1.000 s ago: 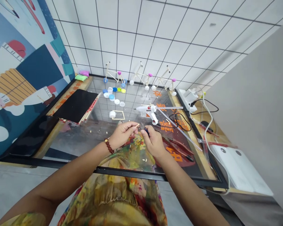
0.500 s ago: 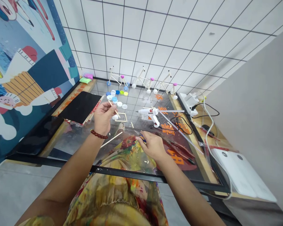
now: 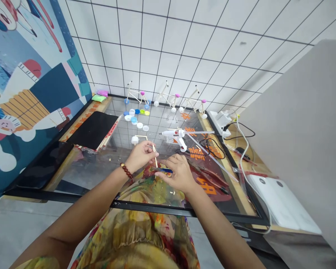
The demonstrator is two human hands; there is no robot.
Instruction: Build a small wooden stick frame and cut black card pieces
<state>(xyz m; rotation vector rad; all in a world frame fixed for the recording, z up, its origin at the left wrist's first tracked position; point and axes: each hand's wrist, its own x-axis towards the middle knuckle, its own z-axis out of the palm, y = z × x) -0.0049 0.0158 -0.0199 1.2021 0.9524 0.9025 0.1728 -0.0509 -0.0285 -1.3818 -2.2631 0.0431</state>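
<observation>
- Cream-coloured wood is seen in the thin stick [image 3: 155, 158], which is straight, slender and evenly pale along its visible length.
- The stick is held above the near half of the glossy table top [image 3: 92, 166], close to the middle from left to right, with its far end leaning slightly left.
- It is pinched by the left hand [image 3: 142, 156], thumb and fingers being closed together on its far part; a bracelet of dark red beads [image 3: 126, 171] is worn on that wrist.
- A blue-handled tool [image 3: 165, 170] is gripped by the right hand [image 3: 179, 173], whose fingers are bent around the handle.
- The tool's dark end is pointed left and brought up to the near part of the stick; whether it is clamped on the wood cannot be told.
- Small pale chips [image 3: 172, 192] are scattered on the near side of the hands.
- Beyond the left hand, a white cap [image 3: 134, 139] is joined to a partly hidden frame of similar wood.
- A white glue gun [image 3: 173, 133] is laid on its side beyond the right hand, and red-handled pliers [image 3: 212, 177] are placed to the right.
- Bottle caps [image 3: 134, 120] in white, blue and yellow are grouped farther off, left of the glue gun.
- Three stick models with pink pieces [image 3: 142, 93] are lined up along the far edge.
</observation>
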